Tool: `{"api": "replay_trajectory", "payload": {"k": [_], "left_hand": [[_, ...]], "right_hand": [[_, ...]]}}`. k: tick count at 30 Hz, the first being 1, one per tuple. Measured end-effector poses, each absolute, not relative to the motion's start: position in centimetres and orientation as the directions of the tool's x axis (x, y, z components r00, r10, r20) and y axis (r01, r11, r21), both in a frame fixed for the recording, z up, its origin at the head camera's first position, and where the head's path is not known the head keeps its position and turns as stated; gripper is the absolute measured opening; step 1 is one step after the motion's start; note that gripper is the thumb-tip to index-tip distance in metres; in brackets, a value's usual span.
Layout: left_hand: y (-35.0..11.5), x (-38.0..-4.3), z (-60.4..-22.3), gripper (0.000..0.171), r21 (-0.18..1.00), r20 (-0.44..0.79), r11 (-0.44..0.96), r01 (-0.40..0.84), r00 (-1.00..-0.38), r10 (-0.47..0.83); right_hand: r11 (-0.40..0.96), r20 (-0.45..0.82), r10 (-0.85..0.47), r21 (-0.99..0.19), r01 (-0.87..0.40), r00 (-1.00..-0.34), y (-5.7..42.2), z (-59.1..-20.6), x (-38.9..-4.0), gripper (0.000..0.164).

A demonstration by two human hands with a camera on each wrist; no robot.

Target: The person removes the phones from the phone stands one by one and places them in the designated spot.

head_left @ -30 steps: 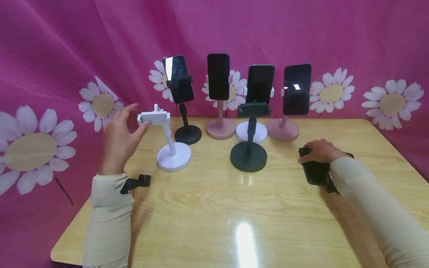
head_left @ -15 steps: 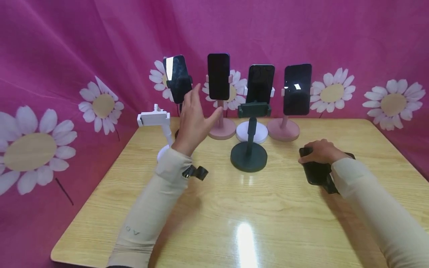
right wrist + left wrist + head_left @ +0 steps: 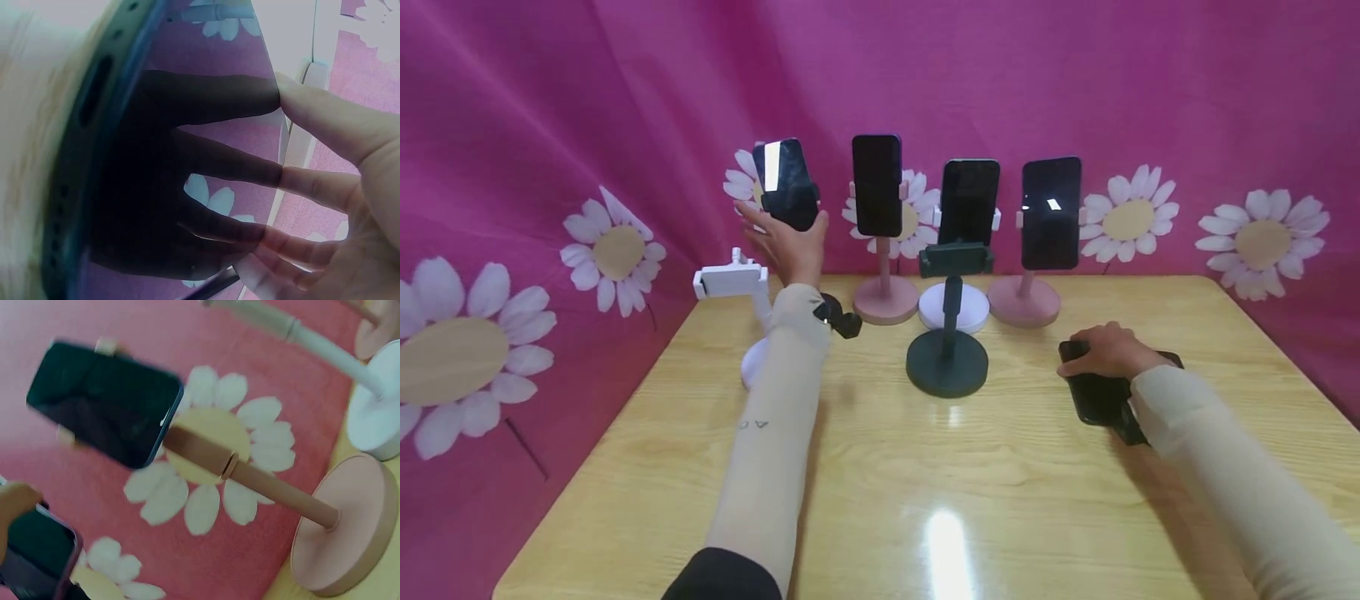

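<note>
Magenta cloth fills the back and sides of the frame, printed with large white daisies with yellow centres. Below it spreads a pale wood-grain table, glossy enough to carry a bright streak of reflected light at bottom centre. Across the table's far side, four phones stand upright in holders. From the left: one in a black clamp, then three on a pink stand, a white stand and another pink stand. Nearer the middle is a dark green stand, and left of it a white holder, partly behind a cream sleeve.

At upper left, the left hand is spread wide around the lower end of the leftmost phone; whether it touches, I cannot tell. At right, the right hand rests with its fingertips on a black phone that is low over the table (its glass mirrors the fingers and the flowered cloth in the right-wrist view). Whether those fingers grip it or only rest there, I cannot tell.
</note>
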State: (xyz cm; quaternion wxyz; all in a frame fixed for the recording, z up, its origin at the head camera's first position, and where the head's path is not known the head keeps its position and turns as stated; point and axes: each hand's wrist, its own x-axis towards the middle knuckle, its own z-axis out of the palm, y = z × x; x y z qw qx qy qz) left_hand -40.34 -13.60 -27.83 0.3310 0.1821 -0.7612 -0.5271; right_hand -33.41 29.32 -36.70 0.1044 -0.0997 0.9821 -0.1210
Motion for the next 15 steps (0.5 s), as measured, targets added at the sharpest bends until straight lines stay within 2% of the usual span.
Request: {"api": "replay_trajectory", "payload": {"k": [4,11,15], "left_hand": [[-14.8,-41.5,-28.2,0.119,0.941,0.299,0.315,0.121,-0.735,-0.608],[-15.2,-42.7,-27.6,0.103,0.89,0.34,0.45,0.067,-0.756,-0.56],[-14.8,-43.0,-27.8,0.095,0.884,0.347,0.463,0.062,-0.752,-0.56]], "right_hand": [[0.951,-0.179,-0.223,-0.257,-0.173,-0.958,29.0,-36.8,-33.3,0.082],[0.953,-0.175,-0.211,-0.257,-0.163,-0.962,29.1,-36.6,-33.5,0.082],[0.957,-0.193,-0.195,-0.251,-0.144,-0.962,29.3,-36.8,-33.5,0.083]]}}
